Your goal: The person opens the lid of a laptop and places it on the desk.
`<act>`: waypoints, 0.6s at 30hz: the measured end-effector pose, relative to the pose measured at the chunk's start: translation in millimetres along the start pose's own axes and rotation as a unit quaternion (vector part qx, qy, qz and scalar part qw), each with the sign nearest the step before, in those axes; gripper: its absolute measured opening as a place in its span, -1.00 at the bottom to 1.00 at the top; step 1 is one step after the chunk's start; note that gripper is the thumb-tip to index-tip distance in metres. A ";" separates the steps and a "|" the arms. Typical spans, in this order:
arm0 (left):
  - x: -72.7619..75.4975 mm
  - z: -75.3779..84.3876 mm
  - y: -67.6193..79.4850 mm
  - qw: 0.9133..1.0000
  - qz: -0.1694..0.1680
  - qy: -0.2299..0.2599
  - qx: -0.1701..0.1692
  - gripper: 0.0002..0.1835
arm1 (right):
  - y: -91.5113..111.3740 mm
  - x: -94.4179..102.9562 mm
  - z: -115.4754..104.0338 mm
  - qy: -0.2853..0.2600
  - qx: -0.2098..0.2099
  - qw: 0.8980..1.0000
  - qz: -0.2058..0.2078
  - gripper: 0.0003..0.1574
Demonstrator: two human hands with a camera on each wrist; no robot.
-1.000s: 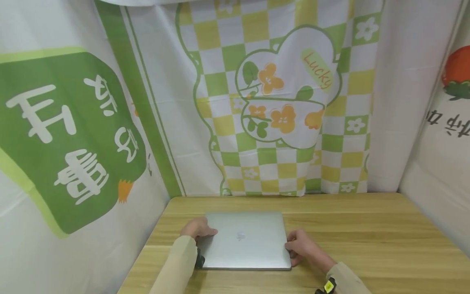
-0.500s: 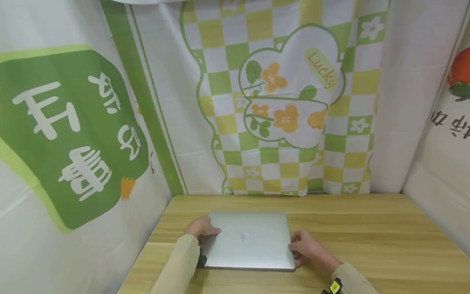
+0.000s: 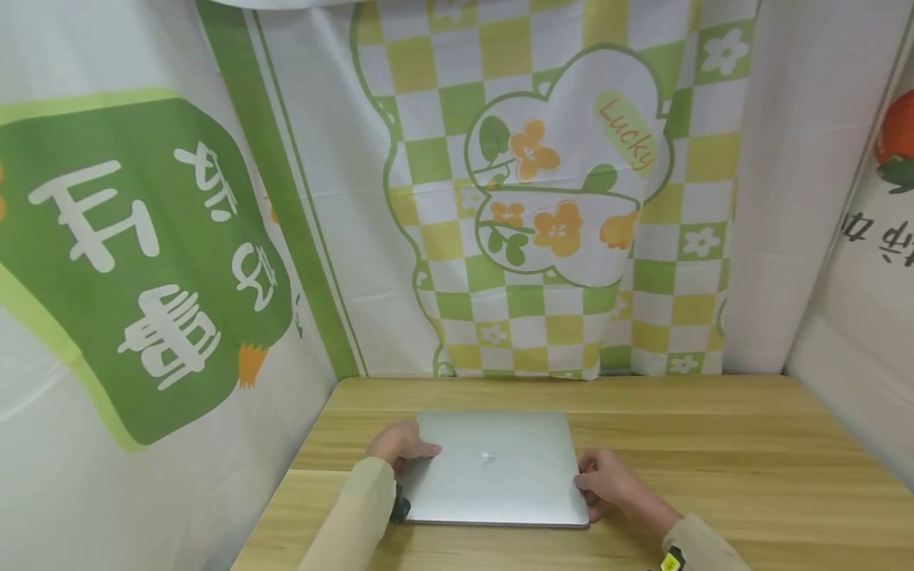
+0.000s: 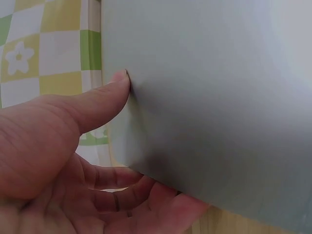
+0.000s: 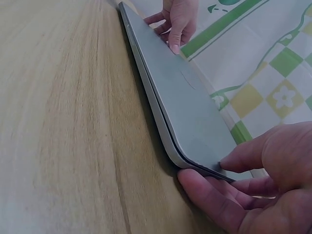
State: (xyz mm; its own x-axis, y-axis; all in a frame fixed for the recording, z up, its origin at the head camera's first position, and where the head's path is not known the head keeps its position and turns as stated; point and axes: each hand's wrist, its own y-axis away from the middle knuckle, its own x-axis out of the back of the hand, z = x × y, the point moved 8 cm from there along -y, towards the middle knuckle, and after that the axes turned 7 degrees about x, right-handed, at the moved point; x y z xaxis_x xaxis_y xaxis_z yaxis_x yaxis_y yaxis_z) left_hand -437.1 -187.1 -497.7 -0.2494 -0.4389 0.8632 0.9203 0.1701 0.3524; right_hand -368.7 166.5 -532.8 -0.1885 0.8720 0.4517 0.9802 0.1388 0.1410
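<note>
A silver laptop (image 3: 496, 484) lies with its lid closed, a small logo in the middle of the lid. At its left side my left hand (image 3: 405, 442) grips it. The left wrist view has the thumb (image 4: 105, 100) flat on the lid and the other fingers at the underside, their tips hidden. My right hand (image 3: 605, 480) holds the opposite short side near the front corner. There, in the right wrist view, the thumb (image 5: 243, 156) presses the lid while the fingers (image 5: 209, 195) reach along and under the edge. A narrow dark seam runs between lid and base.
The laptop is over a wooden table (image 3: 714, 444), near its front. Behind the table hangs a checkered green and yellow curtain (image 3: 457, 333). Printed white cloth (image 3: 71, 381) walls in the left side, and another cloth (image 3: 850, 341) the right.
The laptop and both hands have shifted slightly to the right over the table in the last half second. Both hands keep the same grip; the head view has turned a little.
</note>
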 end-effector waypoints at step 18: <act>-16.4 21.2 9.5 1.000 -0.013 0.006 -0.016 -0.20 | 14.9 23.6 12.6 0.002 0.001 0.999 0.035 -0.79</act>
State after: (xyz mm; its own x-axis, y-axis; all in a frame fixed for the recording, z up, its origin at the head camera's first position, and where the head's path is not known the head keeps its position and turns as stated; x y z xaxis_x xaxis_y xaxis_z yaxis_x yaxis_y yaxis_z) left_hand -430.7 -159.6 -500.8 -0.2709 -0.4527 0.8495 0.9225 0.1300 0.3635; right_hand -357.8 195.1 -531.1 -0.1199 0.8776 0.4641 0.9911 0.0783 0.1079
